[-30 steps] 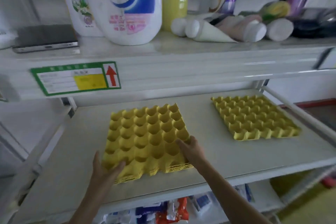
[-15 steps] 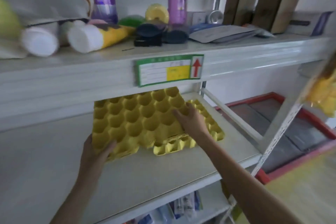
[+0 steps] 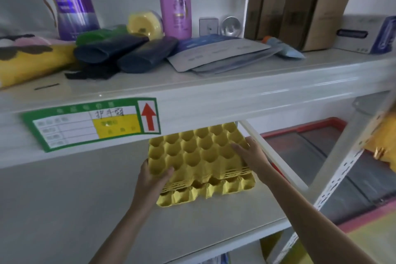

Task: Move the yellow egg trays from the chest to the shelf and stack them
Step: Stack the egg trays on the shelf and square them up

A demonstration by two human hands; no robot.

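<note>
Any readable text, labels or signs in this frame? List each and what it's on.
Nothing reads clearly.
Green-bordered shelf label: printed and handwritten characters, blurred; a red up arrow is plain.
Pink bottle: print unreadable.
Purple-labelled bottle: blurred.
Grey box: dark label, illegible.
Flat packets: text too small.

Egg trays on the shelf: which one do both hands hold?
The upper bundle of trays, gripped by the left hand and right hand. The bottom tray lies untouched beneath, sticking out in front.
</note>
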